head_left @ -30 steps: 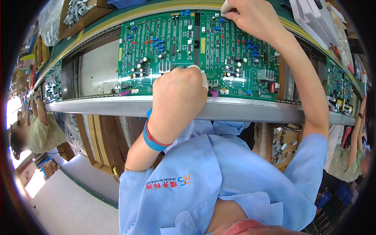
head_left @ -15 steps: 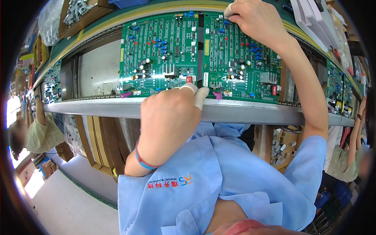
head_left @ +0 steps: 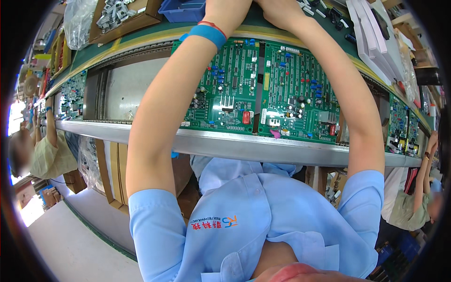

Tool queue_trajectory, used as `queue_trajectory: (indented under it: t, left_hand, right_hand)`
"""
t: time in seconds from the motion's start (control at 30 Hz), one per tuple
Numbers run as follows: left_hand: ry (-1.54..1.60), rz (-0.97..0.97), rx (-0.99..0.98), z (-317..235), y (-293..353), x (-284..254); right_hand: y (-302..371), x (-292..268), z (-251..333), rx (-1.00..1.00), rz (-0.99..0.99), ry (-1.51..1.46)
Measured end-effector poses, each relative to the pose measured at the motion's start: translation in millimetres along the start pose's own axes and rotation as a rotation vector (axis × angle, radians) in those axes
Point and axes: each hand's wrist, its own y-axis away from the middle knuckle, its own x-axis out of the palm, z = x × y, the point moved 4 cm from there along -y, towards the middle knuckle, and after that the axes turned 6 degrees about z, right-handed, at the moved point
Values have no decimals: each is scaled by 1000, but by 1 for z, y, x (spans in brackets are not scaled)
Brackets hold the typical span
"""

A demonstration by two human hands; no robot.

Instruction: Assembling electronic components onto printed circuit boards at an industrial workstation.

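Both my hands reach past the far rail of the conveyor to the top edge of the picture. My left hand [head_left: 229, 8], below which a blue wristband sits, is cut off there, so its fingers are out of sight. Close beside it on the right, my right hand [head_left: 283, 13] also has its fingers hidden. Under my arms two green circuit boards lie side by side: the left board [head_left: 199, 123], partly covered by my left forearm, and the right board [head_left: 300, 130]. A white connector strip [head_left: 291, 50] stands at the right board's far edge; a pink piece [head_left: 275, 134] is at its near edge.
Beyond the rail stand a blue bin [head_left: 181, 13], a cardboard box [head_left: 152, 14] of metal parts, and white folded card [head_left: 371, 40] at right. A metal rail [head_left: 263, 144] runs along the near side. Co-workers sit at far left and far right.
Both hands have left the right board. My left hand has moved from its near edge to beyond the far rail; my right has gone from its far edge to beside the left.
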Motion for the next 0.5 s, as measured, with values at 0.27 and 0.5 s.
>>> queue_trajectory:
  t: [0.27, 0.5]
  left_hand:
    - [16, 20, -83, -3, -2, 0]
    - [166, 49, -42, 0, 5, -14]
  right_hand:
    - [-10, -15, 15, 96, 22, 77]
    - [-14, -22, 20, 198, 160, 46]
